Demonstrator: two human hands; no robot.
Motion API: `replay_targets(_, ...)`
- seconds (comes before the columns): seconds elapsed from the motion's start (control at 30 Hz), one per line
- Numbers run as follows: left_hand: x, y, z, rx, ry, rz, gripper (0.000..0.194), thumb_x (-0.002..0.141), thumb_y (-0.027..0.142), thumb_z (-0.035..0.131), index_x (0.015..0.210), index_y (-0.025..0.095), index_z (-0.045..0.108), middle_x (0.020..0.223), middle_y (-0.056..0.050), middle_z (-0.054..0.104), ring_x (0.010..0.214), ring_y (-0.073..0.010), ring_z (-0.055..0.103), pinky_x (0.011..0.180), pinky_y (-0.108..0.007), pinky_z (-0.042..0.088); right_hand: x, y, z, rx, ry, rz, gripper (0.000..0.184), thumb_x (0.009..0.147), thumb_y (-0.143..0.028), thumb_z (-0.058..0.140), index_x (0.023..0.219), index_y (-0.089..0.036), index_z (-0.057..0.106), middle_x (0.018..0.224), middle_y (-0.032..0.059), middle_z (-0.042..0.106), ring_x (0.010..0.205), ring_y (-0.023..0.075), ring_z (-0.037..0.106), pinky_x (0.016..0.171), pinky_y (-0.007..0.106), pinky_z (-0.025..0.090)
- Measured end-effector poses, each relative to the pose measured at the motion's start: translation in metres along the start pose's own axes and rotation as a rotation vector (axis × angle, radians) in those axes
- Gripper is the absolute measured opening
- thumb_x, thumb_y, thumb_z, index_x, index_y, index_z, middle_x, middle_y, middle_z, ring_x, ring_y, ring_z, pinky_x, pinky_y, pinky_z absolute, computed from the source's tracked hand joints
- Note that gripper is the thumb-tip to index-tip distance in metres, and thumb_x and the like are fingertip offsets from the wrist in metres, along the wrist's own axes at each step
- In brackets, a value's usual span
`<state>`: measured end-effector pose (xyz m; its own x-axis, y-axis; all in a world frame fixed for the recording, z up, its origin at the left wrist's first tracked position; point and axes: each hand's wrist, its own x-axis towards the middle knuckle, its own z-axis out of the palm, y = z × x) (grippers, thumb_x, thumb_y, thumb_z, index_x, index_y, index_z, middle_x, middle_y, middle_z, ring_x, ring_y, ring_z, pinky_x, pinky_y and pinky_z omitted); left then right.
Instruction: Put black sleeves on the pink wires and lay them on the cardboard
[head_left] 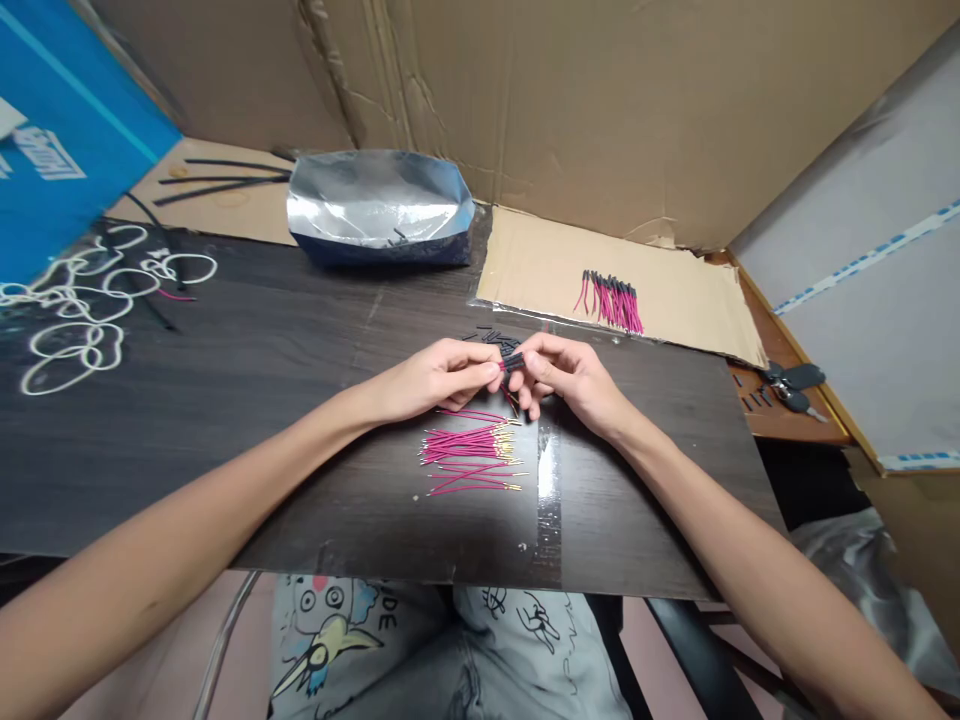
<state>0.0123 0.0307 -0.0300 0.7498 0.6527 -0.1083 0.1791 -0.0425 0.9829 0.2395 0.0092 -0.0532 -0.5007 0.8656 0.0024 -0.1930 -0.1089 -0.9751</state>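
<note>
Many wires (461,447) — pink, thin, w/ gold tips (505,443)

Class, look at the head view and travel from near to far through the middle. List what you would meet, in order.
Trousers → loose pink wires → left hand and right hand, roughly level with each other → foil bag → cardboard wall.
</note>
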Motion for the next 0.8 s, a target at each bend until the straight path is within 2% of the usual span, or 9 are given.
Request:
replay_targets(0.13,-0.001,-0.001,0.004,-0.019,-0.005,0.014,0.03,0.099,0.042,0.062,0.084,0.016,0.06,0.059,0.006,0.043,0.05,-0.0074,0.036,0.047,-0.021,0.03,0.0,-0.001,-0.001,0.014,0.007,0.021,0.038,0.089,-0.056,0.076,0.092,-0.02,0.065,0.082,0.0022,0.073,0.063,0.0115,0.067,0.053,0.023,0.057)
replay_targets(0.23,-0.001,0.0,0.006,0.007,-0.004,0.023,0.031,0.1,0.042,0.062,0.084,0.016,0.064,0.06,0.004,0.051,0.051,-0.0083,0.04,0.049,-0.022,0.032,0.001,0.0,-0.001,0.03,0.021,0.032,0.037,0.087,-0.055,0.078,0.093,-0.02,0.066,0.081,0.0019,0.073,0.062,0.0116,0.067,0.053,0.023,0.057)
replay_targets(0.37,0.0,0.002,0.005,0.06,0.126,0.106,0.031,0.097,0.042,0.065,0.083,0.016,0.073,0.081,-0.002,0.063,0.07,-0.0114,0.054,0.065,-0.025,0.043,0.001,0.004,0.004,0.036,0.143,-0.037,0.038,0.091,-0.058,0.071,0.094,-0.021,0.066,0.076,-0.0003,0.068,0.056,0.0109,0.062,0.049,0.024,0.053)
replay_targets(0.43,0.001,0.001,0.004,0.044,0.249,0.155,0.028,0.096,0.043,0.067,0.085,0.019,0.078,0.09,-0.002,0.059,0.078,-0.0126,0.054,0.072,-0.026,0.043,0.0,0.005,0.011,-0.052,0.24,-0.105,0.036,0.094,-0.057,0.067,0.092,-0.022,0.066,0.073,-0.0024,0.063,0.052,0.0097,0.055,0.046,0.023,0.046)
replay_targets(0.53,0.003,-0.003,0.006,-0.054,0.4,0.185,0.026,0.095,0.043,0.069,0.082,0.022,0.08,0.089,-0.002,0.057,0.087,-0.0156,0.053,0.081,-0.028,0.044,-0.004,0.007,0.024,-0.264,0.286,-0.168,0.03,0.096,-0.052,0.068,0.092,-0.022,0.069,0.072,-0.0023,0.061,0.058,0.0109,0.051,0.053,0.024,0.042)
replay_targets(0.67,0.005,-0.007,0.016,-0.188,0.461,0.163,0.024,0.094,0.043,0.071,0.089,0.022,0.082,0.089,-0.003,0.062,0.089,-0.017,0.055,0.086,-0.03,0.044,-0.006,0.01,0.038,-0.502,0.331,-0.244,0.026,0.097,-0.047,0.068,0.089,-0.022,0.07,0.075,0.0001,0.064,0.062,0.014,0.052,0.061,0.029,0.042)
replay_targets(0.8,0.006,-0.007,0.023,-0.154,0.527,0.181,0.022,0.089,0.042,0.077,0.09,0.021,0.084,0.09,-0.004,0.067,0.09,-0.0179,0.06,0.087,-0.031,0.045,-0.005,0.01,0.042,-0.613,0.38,-0.289,0.022,0.096,-0.04,0.068,0.085,-0.021,0.069,0.072,-0.0003,0.063,0.059,0.0139,0.05,0.059,0.029,0.04)
